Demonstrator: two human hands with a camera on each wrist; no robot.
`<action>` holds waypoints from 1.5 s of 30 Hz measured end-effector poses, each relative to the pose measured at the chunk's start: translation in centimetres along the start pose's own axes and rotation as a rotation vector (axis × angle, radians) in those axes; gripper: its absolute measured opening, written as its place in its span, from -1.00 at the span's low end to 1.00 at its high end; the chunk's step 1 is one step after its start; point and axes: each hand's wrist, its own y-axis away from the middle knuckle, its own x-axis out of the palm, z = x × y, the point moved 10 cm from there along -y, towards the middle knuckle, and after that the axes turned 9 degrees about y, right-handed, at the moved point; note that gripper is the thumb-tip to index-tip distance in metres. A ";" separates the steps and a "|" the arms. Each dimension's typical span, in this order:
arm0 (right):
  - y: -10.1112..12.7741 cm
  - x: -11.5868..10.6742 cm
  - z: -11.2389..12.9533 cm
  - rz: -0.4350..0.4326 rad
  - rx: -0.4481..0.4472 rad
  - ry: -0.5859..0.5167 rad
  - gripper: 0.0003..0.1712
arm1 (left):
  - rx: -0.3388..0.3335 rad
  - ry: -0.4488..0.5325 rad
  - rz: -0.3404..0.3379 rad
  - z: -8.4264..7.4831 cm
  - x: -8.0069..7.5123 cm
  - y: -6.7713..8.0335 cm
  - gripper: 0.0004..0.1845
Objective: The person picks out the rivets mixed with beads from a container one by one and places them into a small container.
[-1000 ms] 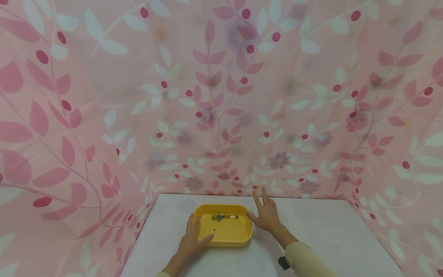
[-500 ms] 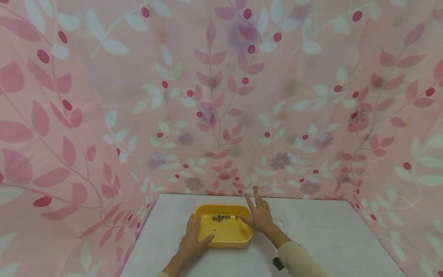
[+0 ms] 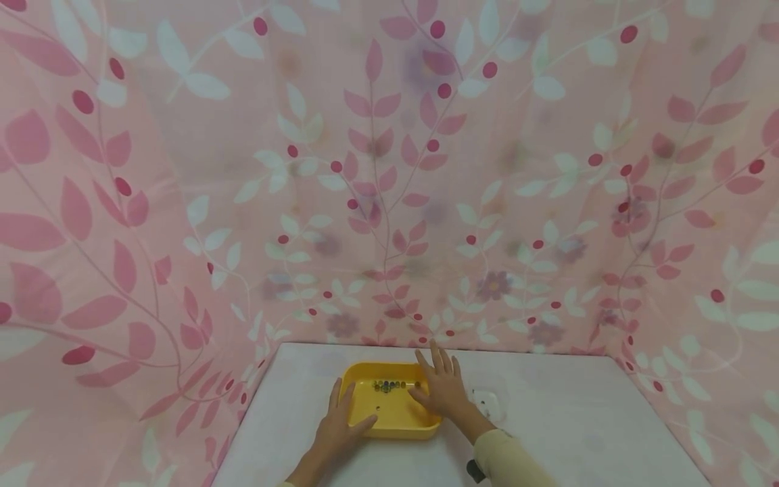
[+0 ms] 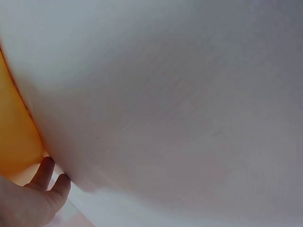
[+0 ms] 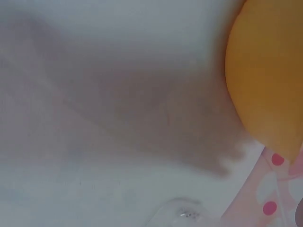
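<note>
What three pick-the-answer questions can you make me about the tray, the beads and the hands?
1. Where do most beads lie in the tray?
A. along the far wall
B. by the near wall
C. outside it

2. What colour is the tray?
A. blue
B. yellow
C. green

3. What is the left hand doing?
A. waving in the air
B. making a fist
C. resting on the tray's left rim

Answers:
1. A, the head view shows the row of beads by the far wall.
2. B, it looks yellow in every view.
3. C, its thumb reaches over the rim while the right hand is over the right side.
</note>
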 end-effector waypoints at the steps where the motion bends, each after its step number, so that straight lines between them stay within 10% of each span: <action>1: 0.0 0.1 0.2 -0.002 -0.007 -0.005 -0.02 | 0.004 -0.004 -0.002 0.0 0.0 0.0 0.03; 18: -0.1 2.9 4.0 0.032 -0.071 0.089 0.00 | 0.037 -0.002 -0.025 -0.3 -0.2 0.0 0.02; 45: -1.4 4.5 8.8 0.256 -0.164 -0.257 -0.51 | 0.053 -0.008 -0.006 -0.7 -0.2 -0.1 -0.01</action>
